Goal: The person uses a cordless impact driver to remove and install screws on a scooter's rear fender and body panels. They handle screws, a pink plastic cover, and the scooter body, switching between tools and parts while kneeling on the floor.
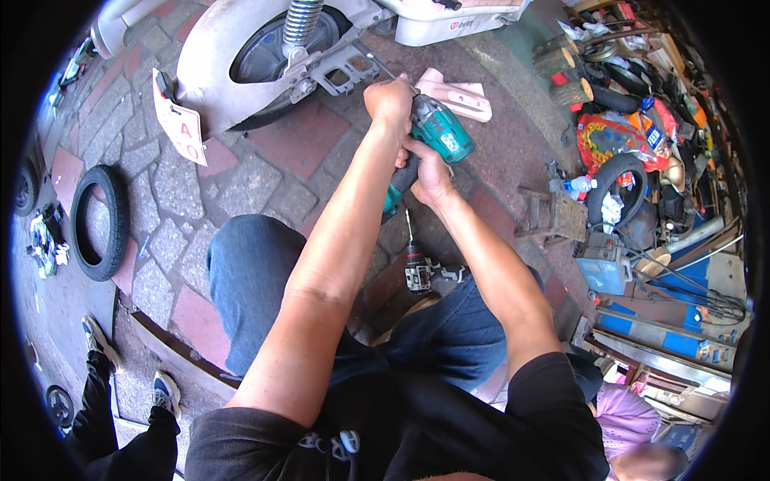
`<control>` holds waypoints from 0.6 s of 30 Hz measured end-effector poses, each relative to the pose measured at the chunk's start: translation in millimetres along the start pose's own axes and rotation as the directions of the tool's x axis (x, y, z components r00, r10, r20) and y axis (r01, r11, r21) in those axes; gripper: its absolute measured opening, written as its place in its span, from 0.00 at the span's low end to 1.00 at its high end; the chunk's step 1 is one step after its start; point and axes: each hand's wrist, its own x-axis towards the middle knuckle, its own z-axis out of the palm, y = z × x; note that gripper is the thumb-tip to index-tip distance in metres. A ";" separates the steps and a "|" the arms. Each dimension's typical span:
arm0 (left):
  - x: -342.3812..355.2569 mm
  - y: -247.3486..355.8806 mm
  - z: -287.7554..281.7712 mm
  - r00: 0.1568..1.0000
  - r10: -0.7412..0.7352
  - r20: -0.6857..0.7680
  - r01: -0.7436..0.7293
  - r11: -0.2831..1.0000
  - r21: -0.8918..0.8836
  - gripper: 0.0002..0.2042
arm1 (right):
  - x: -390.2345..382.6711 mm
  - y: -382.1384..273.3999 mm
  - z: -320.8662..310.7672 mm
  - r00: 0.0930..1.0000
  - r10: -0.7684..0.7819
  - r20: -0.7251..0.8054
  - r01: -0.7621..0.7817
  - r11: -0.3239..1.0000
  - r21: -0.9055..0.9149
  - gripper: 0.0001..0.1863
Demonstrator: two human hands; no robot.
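Observation:
A teal and black cordless impact driver (443, 132) is in my right hand (431, 174), whose fingers wrap round its handle. My left hand (389, 103) is closed at the tool's front end, by its nose; what exactly lies under those fingers is partly hidden. A thin rod or bit shows just beyond them, pointing at the metal bracket (346, 76) on the white scooter (210, 60). The scooter's rear wheel (269, 48) and coil spring (302, 24) are right beside the bracket. A pale plastic cover (459, 96) lies on the paving behind the driver.
Between my knees a second power drill (418, 268) rests on the ground, its long bit pointing away. A loose tyre (99, 223) lies at the left, near another person's shoes (166, 394). To the right are a small wooden stool (553, 216), a blue box (605, 264) and piled parts.

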 end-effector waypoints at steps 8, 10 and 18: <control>17.6 -10.5 -2.4 0.996 -0.033 0.084 0.043 0.991 -0.125 0.11 | -0.7 0.1 -0.5 0.998 -0.028 -0.064 0.022 0.996 -0.083 0.07; 20.5 -12.3 -1.9 0.991 -0.044 0.130 0.064 0.985 -0.159 0.12 | -2.0 0.4 -0.2 0.993 -0.047 -0.104 0.037 0.995 -0.089 0.08; 2.4 -15.3 -4.1 0.990 -0.007 0.139 0.011 1.000 -0.025 0.14 | -18.2 2.3 5.2 0.991 -0.062 -0.118 0.052 0.995 -0.083 0.11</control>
